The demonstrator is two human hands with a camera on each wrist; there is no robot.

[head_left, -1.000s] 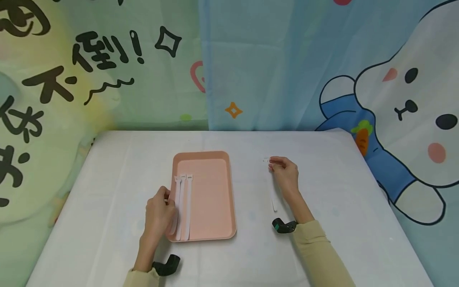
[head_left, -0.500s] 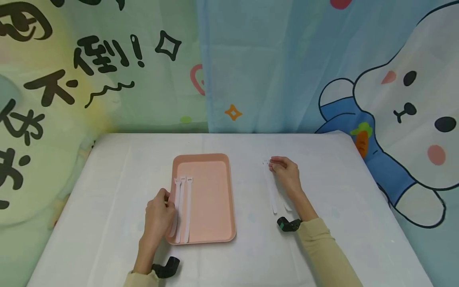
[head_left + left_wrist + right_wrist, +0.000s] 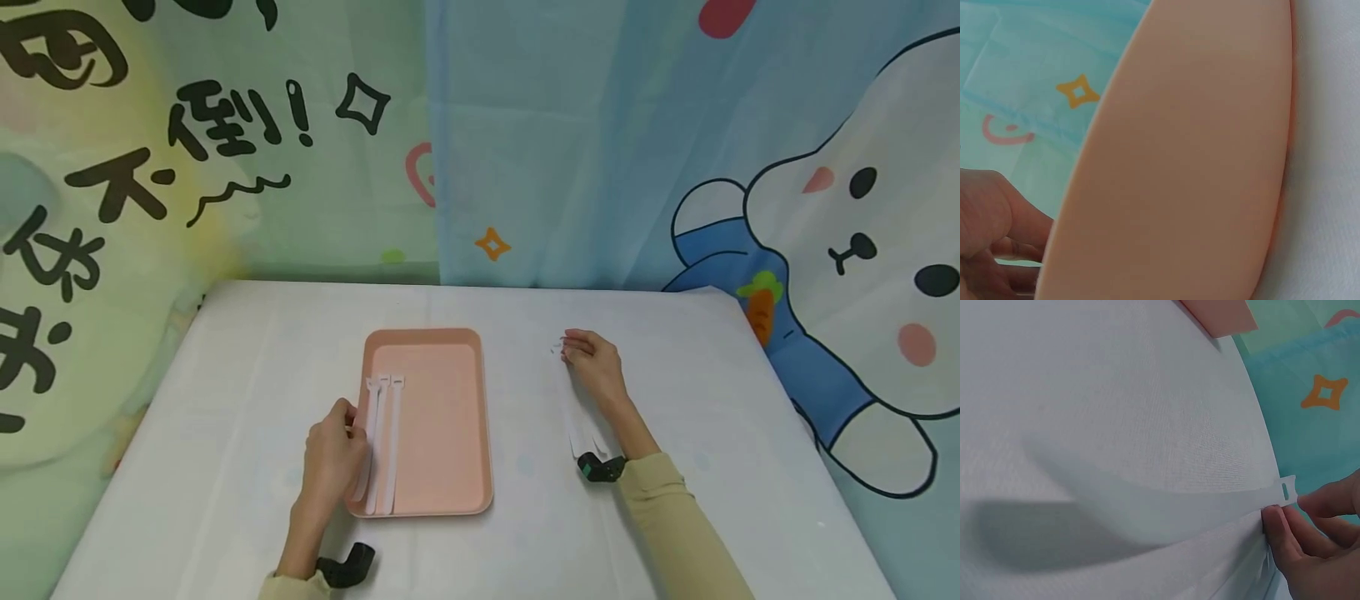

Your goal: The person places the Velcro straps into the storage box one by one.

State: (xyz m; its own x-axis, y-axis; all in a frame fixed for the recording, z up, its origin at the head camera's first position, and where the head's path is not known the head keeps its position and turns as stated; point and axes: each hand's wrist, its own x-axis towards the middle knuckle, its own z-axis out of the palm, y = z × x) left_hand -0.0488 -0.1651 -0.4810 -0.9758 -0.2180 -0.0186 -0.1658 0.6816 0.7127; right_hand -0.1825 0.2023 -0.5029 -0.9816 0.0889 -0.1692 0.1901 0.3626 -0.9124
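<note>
- My right grip (image 3: 592,362) pinches the slotted end of a slim white strip (image 3: 1197,515), right of the pink tray (image 3: 442,425); the strip's other end is raised, a shadow below it.
- Close beside it, also right of the tray, more white (image 3: 568,404) shows faintly; it blends in, so I cannot tell how many pieces lie there.
- My left grip (image 3: 333,454) holds the tray's left rim, fingers curled at the edge.
- Inside the tray, along its left side, three white strips (image 3: 393,450) lie lengthwise, side by side, the leftmost just beside my left grip.
- Under the tray, the bench (image 3: 247,417) wears a white cloth.
- Beyond the tray hangs a printed backdrop (image 3: 540,192).
</note>
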